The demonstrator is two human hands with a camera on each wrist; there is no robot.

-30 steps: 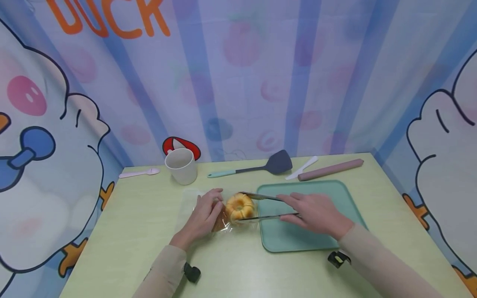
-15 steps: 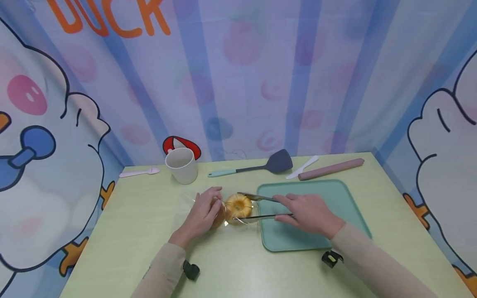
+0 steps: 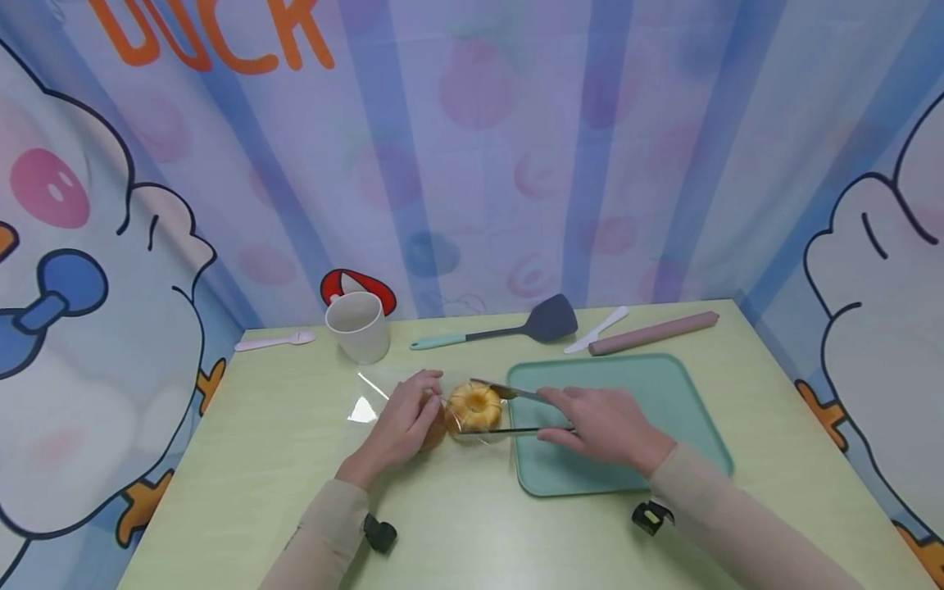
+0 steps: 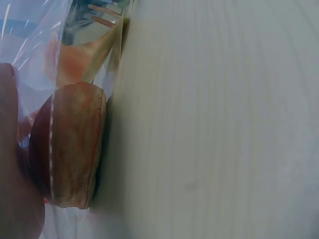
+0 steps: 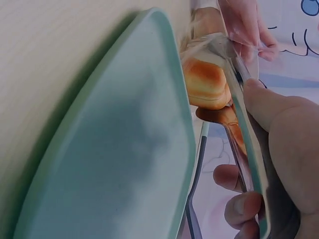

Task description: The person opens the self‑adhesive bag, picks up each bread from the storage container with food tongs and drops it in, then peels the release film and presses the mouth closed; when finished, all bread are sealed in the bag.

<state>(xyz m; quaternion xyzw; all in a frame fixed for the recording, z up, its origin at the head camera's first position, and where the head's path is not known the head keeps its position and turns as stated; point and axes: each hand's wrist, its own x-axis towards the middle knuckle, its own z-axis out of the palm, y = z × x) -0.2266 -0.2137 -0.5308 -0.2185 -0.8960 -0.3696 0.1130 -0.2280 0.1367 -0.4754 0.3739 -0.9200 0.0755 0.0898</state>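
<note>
My right hand (image 3: 608, 426) grips a pair of metal tongs (image 3: 525, 394), one arm on each side of a golden ring-shaped bun (image 3: 475, 404). This bun lies at the mouth of a clear plastic bag (image 3: 364, 408), and film shows over part of it. Farther in sits a browner bun (image 4: 77, 144), partly hidden under my left hand (image 3: 401, 419). The left fingers hold the bag's film, seen at the top of the right wrist view. There, a rounded tongs tip sits right beside the golden bun (image 5: 207, 84).
A green tray (image 3: 590, 479) lies under the right hand, close to the bag. Along the table's back edge are a pink spoon (image 3: 276, 342), a white mug (image 3: 359, 332), a spatula (image 3: 549, 321), a white knife (image 3: 597, 332) and a pink rolling pin (image 3: 656, 334).
My right hand and the tongs have shifted a little left, and bag film now covers more of the golden bun. The left hand has stayed nearly in place.
</note>
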